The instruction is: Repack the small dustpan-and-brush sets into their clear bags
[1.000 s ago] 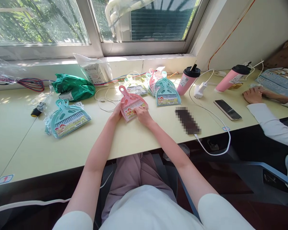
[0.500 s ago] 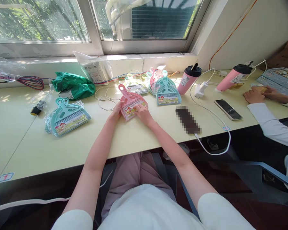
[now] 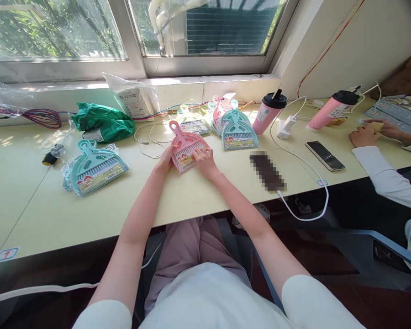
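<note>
A: Where is the pink dustpan set (image 3: 187, 147)?
B: Flat on the table (image 3: 205, 192), mid-front, handle pointing away toward the window. Brush lies in the pan; label across the near edge.

A: Hands?
B: Left hand (image 3: 165, 160) grips the set's left edge, fingers curled around it. Right hand (image 3: 203, 161) lies on the near right corner, fingertips pressed onto the label; whether they pinch it I cannot tell.

A: Surroundings?
B: A teal set (image 3: 92, 167) in a clear bag lies well apart to the left. A second teal set (image 3: 239, 130) sits just beyond the right hand, fronting a pile of further sets (image 3: 205, 118). Green bag (image 3: 102, 122) at back left. Two pink cups (image 3: 270, 113) at right, one tilted. Phone (image 3: 324, 156) near a co-worker's hand (image 3: 363, 135), which rests on the table.
</note>
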A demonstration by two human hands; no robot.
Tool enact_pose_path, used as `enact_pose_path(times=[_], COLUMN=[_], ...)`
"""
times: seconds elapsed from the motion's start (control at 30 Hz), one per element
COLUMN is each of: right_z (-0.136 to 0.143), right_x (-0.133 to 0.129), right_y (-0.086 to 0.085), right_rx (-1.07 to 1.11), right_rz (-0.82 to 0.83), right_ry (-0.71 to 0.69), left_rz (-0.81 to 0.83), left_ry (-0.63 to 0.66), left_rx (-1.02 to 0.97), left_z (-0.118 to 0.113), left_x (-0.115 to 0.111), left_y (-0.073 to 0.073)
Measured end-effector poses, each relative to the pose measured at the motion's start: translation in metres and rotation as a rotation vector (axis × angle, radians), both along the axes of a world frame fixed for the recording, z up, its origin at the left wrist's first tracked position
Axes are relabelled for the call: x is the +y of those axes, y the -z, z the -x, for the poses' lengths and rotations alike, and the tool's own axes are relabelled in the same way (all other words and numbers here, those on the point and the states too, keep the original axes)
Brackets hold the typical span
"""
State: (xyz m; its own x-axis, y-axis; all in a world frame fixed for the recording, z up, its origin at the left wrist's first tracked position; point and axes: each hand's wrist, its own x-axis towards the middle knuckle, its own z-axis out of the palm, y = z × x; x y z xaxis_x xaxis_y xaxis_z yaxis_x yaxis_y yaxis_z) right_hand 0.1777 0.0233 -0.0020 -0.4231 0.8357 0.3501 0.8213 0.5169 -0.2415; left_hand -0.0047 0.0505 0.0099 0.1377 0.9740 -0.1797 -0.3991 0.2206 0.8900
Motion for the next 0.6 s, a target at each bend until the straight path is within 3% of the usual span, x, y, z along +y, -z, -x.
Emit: enact_pose_path(times=[0.13,0.33,0.6], right_z=[-0.001,-0.004,-0.004], right_x=[0.000,0.006,-0.001], right_y=[0.000,0.001,-0.003], right_rx=[0.002,0.170,0.183], right_rz=[0.004,0.033,-0.181], right_ry=[-0.017,-0.030,-0.072], left_rz=[0.005,-0.006,0.029], left_ry=[0.029,-0.070,-0.177], left_rx=[0.006,0.014,-0.073], left_z=[0.001,0.003,0.019], left_x=[0.001,0.004,0.017], left_y=[0.002,0.004,0.012])
